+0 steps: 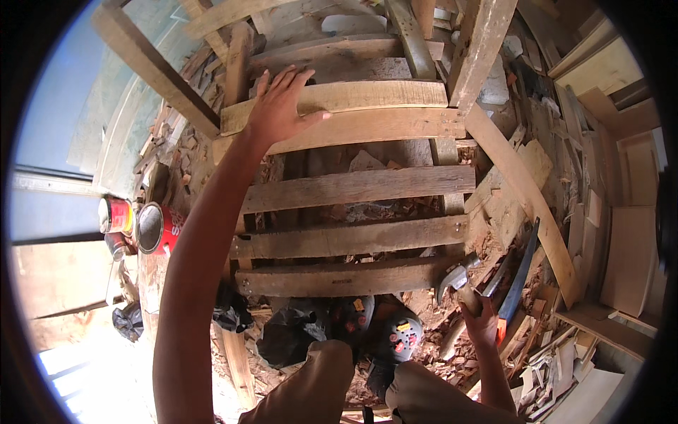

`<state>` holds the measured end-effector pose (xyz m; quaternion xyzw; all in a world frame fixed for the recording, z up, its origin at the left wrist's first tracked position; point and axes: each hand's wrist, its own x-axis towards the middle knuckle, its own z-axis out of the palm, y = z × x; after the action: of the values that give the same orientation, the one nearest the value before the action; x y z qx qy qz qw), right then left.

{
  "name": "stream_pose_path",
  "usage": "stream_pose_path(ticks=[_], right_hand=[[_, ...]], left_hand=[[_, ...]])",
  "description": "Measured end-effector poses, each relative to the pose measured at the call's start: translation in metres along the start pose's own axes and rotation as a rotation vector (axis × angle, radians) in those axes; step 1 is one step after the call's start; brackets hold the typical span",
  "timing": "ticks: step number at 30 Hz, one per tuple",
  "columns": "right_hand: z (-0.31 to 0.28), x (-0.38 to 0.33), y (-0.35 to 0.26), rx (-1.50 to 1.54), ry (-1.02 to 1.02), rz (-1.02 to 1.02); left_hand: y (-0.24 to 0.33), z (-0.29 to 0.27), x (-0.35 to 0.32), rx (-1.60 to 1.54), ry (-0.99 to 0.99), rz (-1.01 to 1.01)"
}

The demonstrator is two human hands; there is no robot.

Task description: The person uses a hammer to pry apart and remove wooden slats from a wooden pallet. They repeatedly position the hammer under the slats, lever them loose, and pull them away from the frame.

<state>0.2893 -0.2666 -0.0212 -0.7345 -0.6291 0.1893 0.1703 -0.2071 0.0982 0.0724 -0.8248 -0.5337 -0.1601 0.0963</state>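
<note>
My left hand (281, 109) lies with spread fingers on the upper slats of a wooden slatted frame (360, 189), near its left side. Under that palm are a light plank (381, 95) and, just nearer, a second slat (395, 124) that seems to be fixed to the frame at its right end. At the lower right, my right hand (482, 324) is closed round the handle of a claw hammer (455, 278). The hammer's metal head is beside the right end of the nearest slat (346, 278).
Red tins (161, 230) stand at the left. A long blue tool with an orange end (521, 275) leans right of the hammer. Wood scraps (558, 371) litter the ground. Slanting posts (484, 49) rise at the far corners. My shoes (399, 336) and a black plastic bag (293, 333) are below the frame.
</note>
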Motion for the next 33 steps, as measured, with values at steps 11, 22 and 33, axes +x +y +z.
stream_pose_path(ticks=[11,22,33], right_hand=[[-0.011,0.033,-0.012,0.083,-0.358,-0.022],[-0.012,0.034,-0.018,0.09,-0.355,-0.012],[-0.003,0.02,0.0,-0.022,-0.26,-0.041]], left_hand=[[-0.038,0.024,0.027,-0.019,-0.103,0.012],[-0.052,0.047,0.051,-0.015,-0.013,-0.053],[-0.05,0.043,0.067,-0.04,-0.158,-0.078]])
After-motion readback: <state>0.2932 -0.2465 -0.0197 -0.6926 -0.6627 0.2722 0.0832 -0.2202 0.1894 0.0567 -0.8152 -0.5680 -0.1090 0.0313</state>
